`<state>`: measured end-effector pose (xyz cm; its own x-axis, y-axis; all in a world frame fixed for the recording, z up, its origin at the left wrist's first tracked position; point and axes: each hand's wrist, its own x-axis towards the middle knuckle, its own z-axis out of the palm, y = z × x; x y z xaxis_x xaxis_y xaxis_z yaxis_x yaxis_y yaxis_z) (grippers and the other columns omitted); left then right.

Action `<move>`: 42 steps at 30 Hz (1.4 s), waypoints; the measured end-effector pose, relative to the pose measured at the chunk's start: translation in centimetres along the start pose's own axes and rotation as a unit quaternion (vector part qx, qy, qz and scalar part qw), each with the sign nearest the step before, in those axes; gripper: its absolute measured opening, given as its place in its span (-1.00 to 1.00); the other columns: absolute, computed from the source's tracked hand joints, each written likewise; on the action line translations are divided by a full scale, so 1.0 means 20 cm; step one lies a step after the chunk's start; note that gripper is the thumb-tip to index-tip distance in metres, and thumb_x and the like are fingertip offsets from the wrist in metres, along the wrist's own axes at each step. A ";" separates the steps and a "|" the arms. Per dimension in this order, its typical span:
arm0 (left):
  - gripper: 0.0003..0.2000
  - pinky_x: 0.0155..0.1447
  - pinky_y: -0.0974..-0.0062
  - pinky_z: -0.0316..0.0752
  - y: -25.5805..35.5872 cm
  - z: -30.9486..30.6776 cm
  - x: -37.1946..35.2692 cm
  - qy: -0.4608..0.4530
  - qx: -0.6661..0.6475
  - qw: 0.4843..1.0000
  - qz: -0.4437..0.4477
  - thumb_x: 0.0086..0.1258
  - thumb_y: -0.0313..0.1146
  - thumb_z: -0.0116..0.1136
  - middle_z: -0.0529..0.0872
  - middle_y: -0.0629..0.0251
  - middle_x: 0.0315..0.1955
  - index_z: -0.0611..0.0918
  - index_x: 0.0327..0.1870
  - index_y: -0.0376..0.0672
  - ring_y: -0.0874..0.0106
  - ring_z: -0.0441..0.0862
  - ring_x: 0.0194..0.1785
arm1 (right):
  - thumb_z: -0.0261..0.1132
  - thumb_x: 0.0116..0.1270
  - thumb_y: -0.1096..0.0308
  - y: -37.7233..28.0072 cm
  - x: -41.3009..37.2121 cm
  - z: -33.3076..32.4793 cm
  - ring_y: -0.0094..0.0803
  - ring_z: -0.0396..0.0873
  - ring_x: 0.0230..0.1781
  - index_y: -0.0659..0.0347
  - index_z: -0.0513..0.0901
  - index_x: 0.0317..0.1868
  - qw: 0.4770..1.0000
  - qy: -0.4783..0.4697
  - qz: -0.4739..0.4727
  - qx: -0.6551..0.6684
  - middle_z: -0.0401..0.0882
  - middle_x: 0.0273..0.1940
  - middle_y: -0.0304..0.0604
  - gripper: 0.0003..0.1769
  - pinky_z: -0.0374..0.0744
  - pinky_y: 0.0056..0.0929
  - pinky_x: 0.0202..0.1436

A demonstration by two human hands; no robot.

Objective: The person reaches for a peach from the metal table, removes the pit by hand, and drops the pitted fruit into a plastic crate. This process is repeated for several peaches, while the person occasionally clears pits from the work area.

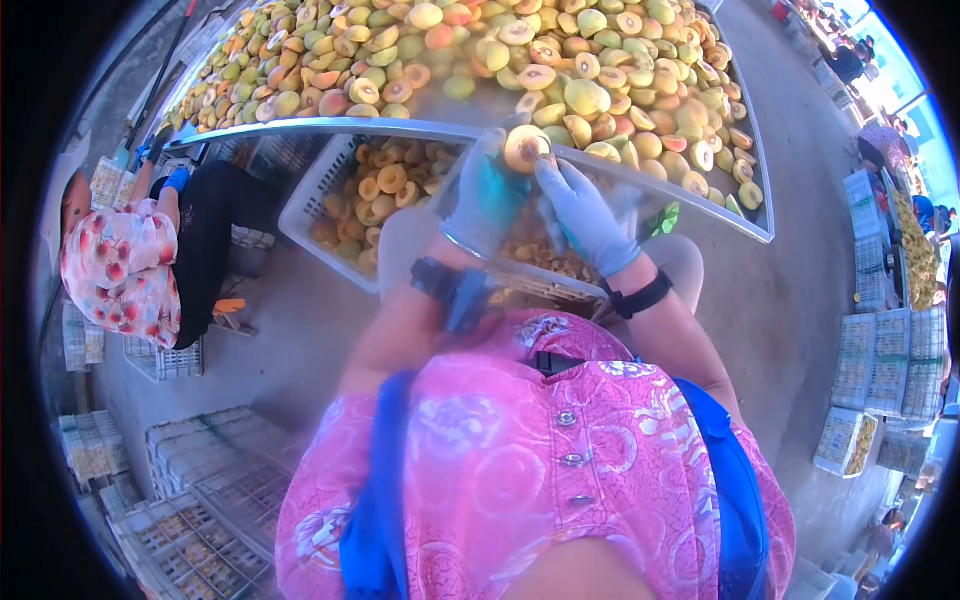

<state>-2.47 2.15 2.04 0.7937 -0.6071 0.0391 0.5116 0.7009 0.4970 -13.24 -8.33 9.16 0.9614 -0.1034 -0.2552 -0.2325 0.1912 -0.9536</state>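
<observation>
Pink shirt [540,440] nearest, two gloved hands on one peach half

Pink shirt and blue straps [375,510] fill the bottom centre of the frame. Above them we see both forearms run up to the upper centre, each with a black wrist band [445,285].

Our left hand [485,195], in a teal glove, curls around the peach half [527,148] from the left, fingers wrapped on it. Our right hand [585,215], in a grey-blue glove, has its fingers pressed together against the fruit's lower right side. We cannot tell whether it pinches the fruit or some tool.

The peach half sits cut face toward the camera, right at the metal table rim [330,127], just over the edge. Behind the rim the table is piled full with cut peaches [590,60].

Below the rim a white crate [320,195] of pitted halves sits under the hands, touching our knees.

Open room: bare concrete floor [800,250] at right and centre left. Stacked crates [200,500] crowd the lower left, more crates [885,365] line the right edge. A co-worker [120,270] in a floral top sits at the left edge, well apart from our hands.
</observation>
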 end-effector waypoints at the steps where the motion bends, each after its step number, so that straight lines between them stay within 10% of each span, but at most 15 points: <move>1: -0.57 0.23 0.24 0.52 0.00 0.02 -0.01 0.000 -0.001 1.000 -0.001 0.50 -0.18 -0.17 0.62 0.01 0.01 0.47 0.22 -0.30 0.21 0.61 0.08 | 0.08 0.51 -0.03 0.01 0.00 0.00 -0.74 0.21 -0.67 0.10 0.52 -0.02 1.000 0.001 0.001 0.000 0.27 -0.53 -0.49 -0.64 0.21 -0.70 -0.69; 7: -0.57 0.20 0.28 0.53 -0.02 0.08 -0.06 -0.007 0.000 1.000 0.003 0.43 -0.23 -0.21 0.63 0.05 -0.05 0.49 0.19 -0.30 0.20 0.61 -0.01 | 0.07 0.53 0.01 0.11 0.03 0.00 -0.72 0.25 -0.64 0.14 0.52 0.04 1.000 -0.013 0.009 0.000 0.33 -0.48 -0.45 -0.62 0.26 -0.67 -0.66; 10: -0.59 0.15 0.35 0.54 -0.03 0.14 -0.11 0.038 0.046 0.998 0.033 0.41 -0.24 -0.22 0.63 0.10 -0.09 0.53 0.11 -0.29 0.27 0.61 -0.06 | 0.03 0.55 0.03 0.19 0.06 0.02 -0.67 0.30 -0.59 0.18 0.52 0.03 0.986 0.027 -0.156 -0.060 0.40 -0.43 -0.40 -0.62 0.32 -0.63 -0.59; 12: -0.70 -0.05 0.49 0.54 -0.03 0.17 -0.15 -0.002 0.208 0.971 0.114 0.50 -0.20 -0.15 0.58 0.19 -0.23 0.47 0.08 -0.17 0.39 0.57 -0.17 | 0.01 0.56 0.04 0.18 0.01 0.02 -0.64 0.34 -0.55 0.19 0.52 0.01 0.998 -0.008 -0.050 -0.031 0.44 -0.40 -0.37 -0.62 0.36 -0.59 -0.53; 27: -0.55 -0.04 0.39 0.56 0.00 0.17 -0.13 0.066 0.251 0.964 0.055 0.55 0.08 -0.15 0.62 0.24 -0.25 0.56 -0.17 -0.18 0.37 0.58 -0.19 | 0.02 0.53 -0.09 0.21 -0.03 0.02 -0.65 0.19 -0.78 0.14 0.46 -0.07 0.990 -0.090 0.019 0.104 0.27 -0.60 -0.43 -0.58 0.19 -0.57 -0.78; 34: -0.52 -0.15 0.44 0.59 0.02 0.19 -0.13 0.112 0.105 0.988 -0.032 0.54 0.07 -0.08 0.68 0.16 -0.30 0.60 -0.16 -0.27 0.34 0.65 -0.28 | 0.02 0.52 -0.11 0.19 -0.04 0.04 -0.64 0.18 -0.80 0.12 0.46 -0.06 0.993 -0.083 0.050 0.065 0.26 -0.62 -0.43 -0.57 0.19 -0.58 -0.79; 40: -0.49 -0.11 0.40 0.59 -0.02 0.13 -0.11 0.075 0.281 0.949 0.122 0.53 0.10 -0.09 0.68 0.12 -0.28 0.60 -0.17 -0.27 0.30 0.65 -0.21 | 0.02 0.52 -0.11 0.20 -0.03 0.03 -0.63 0.17 -0.80 0.08 0.45 -0.08 0.982 -0.107 0.074 0.136 0.25 -0.62 -0.43 -0.59 0.19 -0.58 -0.80; 42: -0.48 -0.10 0.42 0.58 0.03 0.13 -0.11 0.067 0.180 0.981 -0.019 0.54 0.11 -0.11 0.69 0.16 -0.28 0.62 -0.18 -0.27 0.36 0.64 -0.21 | 0.03 0.51 -0.12 0.21 -0.03 0.03 -0.65 0.15 -0.81 0.07 0.46 -0.08 0.982 -0.093 0.084 0.139 0.24 -0.62 -0.45 -0.59 0.18 -0.58 -0.80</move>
<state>-4.81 3.04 4.60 0.8240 -0.5598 -0.0876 0.4123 0.4863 0.7704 -14.66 -6.79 5.43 0.9289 0.1286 -0.3472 -0.3666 0.4517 -0.8134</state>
